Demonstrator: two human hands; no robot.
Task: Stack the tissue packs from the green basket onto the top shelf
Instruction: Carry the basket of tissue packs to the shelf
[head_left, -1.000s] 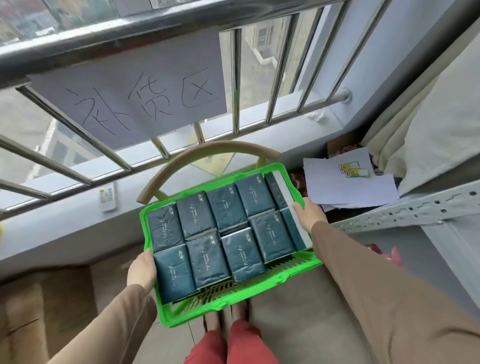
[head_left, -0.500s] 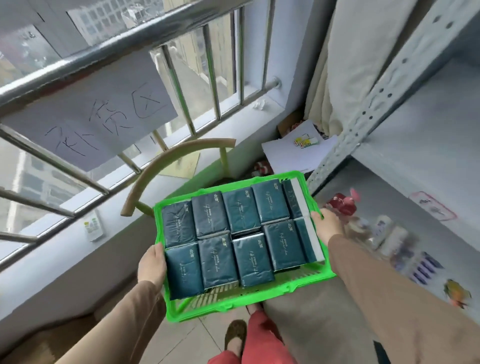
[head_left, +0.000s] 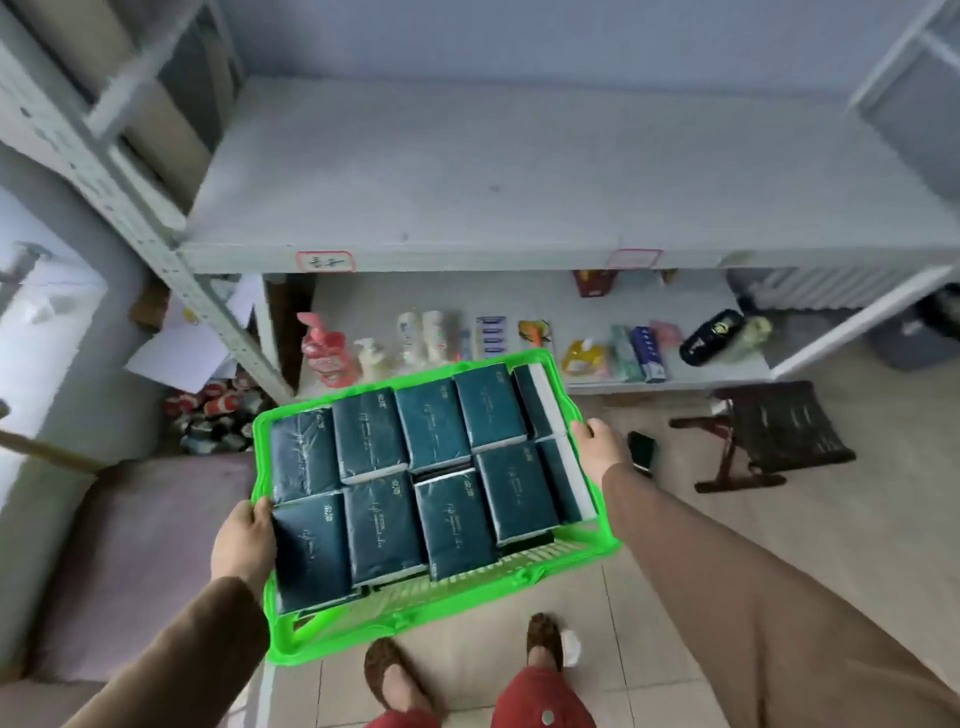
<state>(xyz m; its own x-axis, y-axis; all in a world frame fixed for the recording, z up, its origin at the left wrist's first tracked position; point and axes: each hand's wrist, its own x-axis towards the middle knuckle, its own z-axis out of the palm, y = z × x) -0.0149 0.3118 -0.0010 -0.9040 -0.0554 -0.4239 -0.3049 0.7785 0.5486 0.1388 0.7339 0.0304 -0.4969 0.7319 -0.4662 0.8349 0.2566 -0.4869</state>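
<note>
The person stood facing the rack with the basket carried in front of the body, held up by both hands. The left hand gripped the left rim, thumb hooked over the edge against a pack; the right hand gripped the right rim, fingers curled over it. Holding opposite sides likely kept the loaded basket balanced, though it sat slightly tilted, its far end higher.

The packs lay inside in two rows, dark wrappers up, with a couple on edge along the right wall to fill the leftover gap. All were in the basket; none had reached the shelf.

The top shelf was bare and grey, just beyond the basket's far rim and higher. A lower shelf carried bottles and small boxes. A folding stool stood on the floor to the right, with a phone beside it.

With both hands occupied, the basket probably needed resting somewhere, perhaps on the top shelf itself, before a hand could lift packs.
</note>
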